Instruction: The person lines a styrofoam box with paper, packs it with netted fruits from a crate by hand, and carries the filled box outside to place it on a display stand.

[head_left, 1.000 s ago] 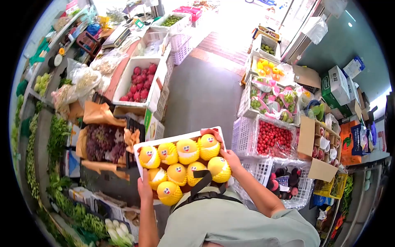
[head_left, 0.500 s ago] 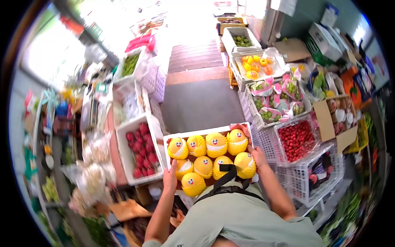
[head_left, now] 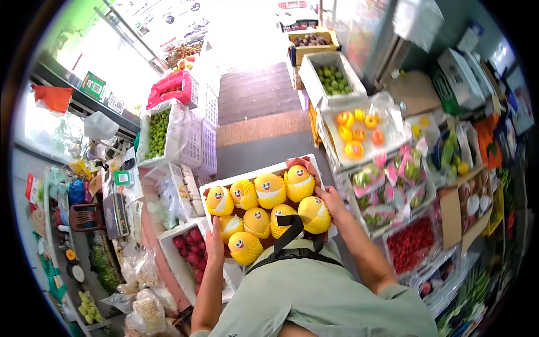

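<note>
Both my hands carry a white foam box (head_left: 255, 176) in front of my waist. It holds several round yellow fruits (head_left: 270, 187) in yellow foam nets, with smiling-face stickers on them; I cannot tell their exact kind. My left hand (head_left: 215, 245) grips the box's left wall near its front corner. Around the right wall, my right hand (head_left: 333, 203) is closed, its fingers partly hidden. The box is tilted slightly, its right side farther from me. A black strap (head_left: 292, 233) hangs over its front edge.
Left of me, a foam box (head_left: 167, 242) of dark red fruits and a crate (head_left: 147, 162) of green fruits line the aisle. On the right stand a tray (head_left: 388, 145) of orange and yellow fruits, wrapped grapes (head_left: 368, 175) and red berries (head_left: 410, 242). A wooden ramp (head_left: 258, 92) lies ahead.
The held box has shifted left and up in view and turned a little, still between both hands. I have moved forward along the aisle, so the crates at the sides appear nearer.
</note>
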The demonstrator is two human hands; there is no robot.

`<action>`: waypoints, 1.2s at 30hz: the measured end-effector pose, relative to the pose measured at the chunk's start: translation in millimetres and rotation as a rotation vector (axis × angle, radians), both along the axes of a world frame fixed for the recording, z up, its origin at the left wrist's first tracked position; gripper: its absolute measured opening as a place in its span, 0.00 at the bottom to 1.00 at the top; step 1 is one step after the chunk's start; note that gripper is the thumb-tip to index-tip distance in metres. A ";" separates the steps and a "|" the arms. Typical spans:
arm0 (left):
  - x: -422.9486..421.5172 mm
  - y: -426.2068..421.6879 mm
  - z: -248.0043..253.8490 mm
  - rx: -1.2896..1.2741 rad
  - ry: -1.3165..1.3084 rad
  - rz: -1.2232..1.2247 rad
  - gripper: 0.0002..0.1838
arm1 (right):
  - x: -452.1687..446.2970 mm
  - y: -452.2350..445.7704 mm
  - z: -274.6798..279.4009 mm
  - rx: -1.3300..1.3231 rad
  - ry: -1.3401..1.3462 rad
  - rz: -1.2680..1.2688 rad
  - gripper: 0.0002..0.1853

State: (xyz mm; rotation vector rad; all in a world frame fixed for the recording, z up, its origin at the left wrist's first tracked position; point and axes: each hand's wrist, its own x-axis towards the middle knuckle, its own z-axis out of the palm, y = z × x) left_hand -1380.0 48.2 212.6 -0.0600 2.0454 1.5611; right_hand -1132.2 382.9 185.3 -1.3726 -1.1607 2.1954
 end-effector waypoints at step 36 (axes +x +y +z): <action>-593.8 605.9 61.3 0.063 -0.048 -0.002 0.37 | -613.5 606.1 28.0 -0.004 0.060 0.020 0.22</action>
